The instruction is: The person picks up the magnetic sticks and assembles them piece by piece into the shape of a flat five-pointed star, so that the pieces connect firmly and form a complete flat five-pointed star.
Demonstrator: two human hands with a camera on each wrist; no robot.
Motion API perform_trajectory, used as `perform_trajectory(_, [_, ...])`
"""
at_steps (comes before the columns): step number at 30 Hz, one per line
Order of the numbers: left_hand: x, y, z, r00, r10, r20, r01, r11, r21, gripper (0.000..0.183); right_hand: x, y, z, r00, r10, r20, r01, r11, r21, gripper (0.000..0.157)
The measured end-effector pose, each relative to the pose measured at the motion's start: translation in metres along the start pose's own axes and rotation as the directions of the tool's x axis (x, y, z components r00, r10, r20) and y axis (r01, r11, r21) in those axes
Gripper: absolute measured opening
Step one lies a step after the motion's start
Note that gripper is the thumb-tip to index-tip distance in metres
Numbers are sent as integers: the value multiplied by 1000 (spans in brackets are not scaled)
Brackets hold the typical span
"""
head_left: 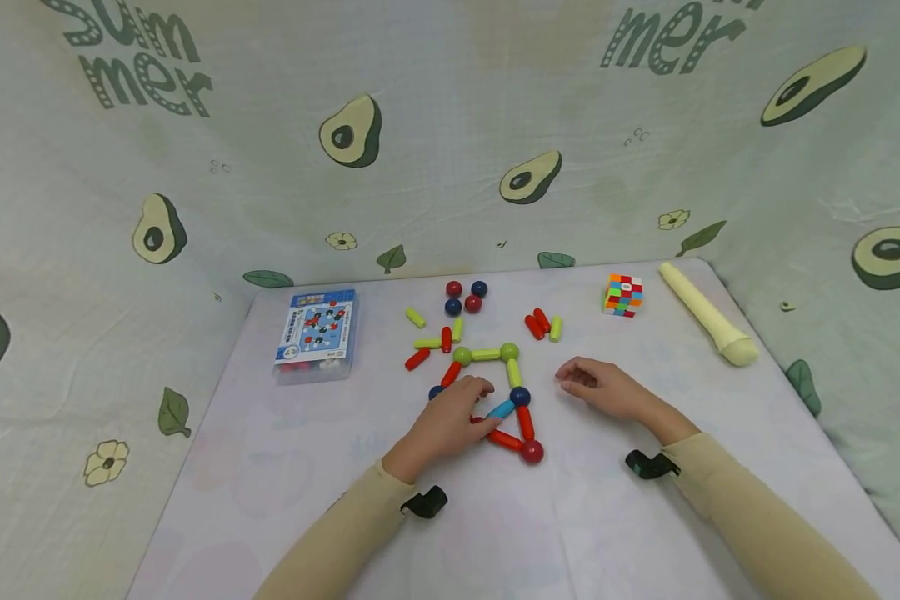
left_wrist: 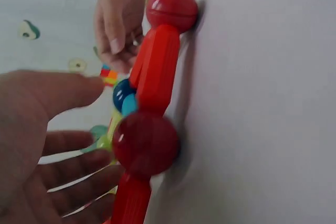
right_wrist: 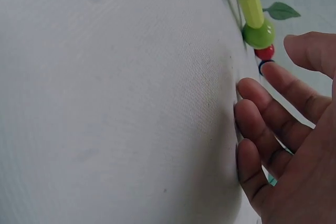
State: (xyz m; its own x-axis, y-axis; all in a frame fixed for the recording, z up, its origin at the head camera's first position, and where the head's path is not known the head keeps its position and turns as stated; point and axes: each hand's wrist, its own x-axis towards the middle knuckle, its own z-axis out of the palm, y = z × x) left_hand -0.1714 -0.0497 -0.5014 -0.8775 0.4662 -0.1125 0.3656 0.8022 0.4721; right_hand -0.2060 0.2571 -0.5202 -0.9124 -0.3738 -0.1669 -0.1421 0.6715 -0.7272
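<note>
A frame of magnetic sticks and balls lies on the table in front of me. It has green balls (head_left: 509, 352) at the far side, a dark blue ball (head_left: 520, 396), red sticks (head_left: 526, 422) and a red ball (head_left: 532, 452) nearest me. A light blue stick (head_left: 501, 409) slants inside it from the dark blue ball. My left hand (head_left: 446, 421) hovers over the frame's left part, hiding some of it. In the left wrist view its thumb and fingers are spread beside another red ball (left_wrist: 146, 144), gripping nothing. To the right, my right hand (head_left: 603, 387) rests with loosely bent fingers, holding nothing.
Loose yellow-green sticks (head_left: 416, 317), red sticks (head_left: 417, 359) and several red and blue balls (head_left: 473, 304) lie behind the frame. A boxed set (head_left: 316, 333) is at left. A puzzle cube (head_left: 623, 296) and a pale yellow club-shaped roll (head_left: 708, 315) lie at right.
</note>
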Motion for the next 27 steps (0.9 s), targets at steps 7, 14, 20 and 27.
perform_trajectory(7, [29,17,18,998,-30,-63,35,996,78,59,9,5,2,996,-31,-81,30,999,-16,31])
perform_trajectory(14, [39,23,25,996,-7,-88,19,991,131,39,22,5,0,990,-17,-139,12,999,-33,39])
perform_trajectory(20, [35,21,24,999,-23,-44,26,997,72,37,32,6,-5,987,34,-156,-41,998,-38,44])
perform_trajectory(27, [29,13,16,999,-36,35,39,997,-67,33,44,7,-12,977,90,-191,-99,994,-40,53])
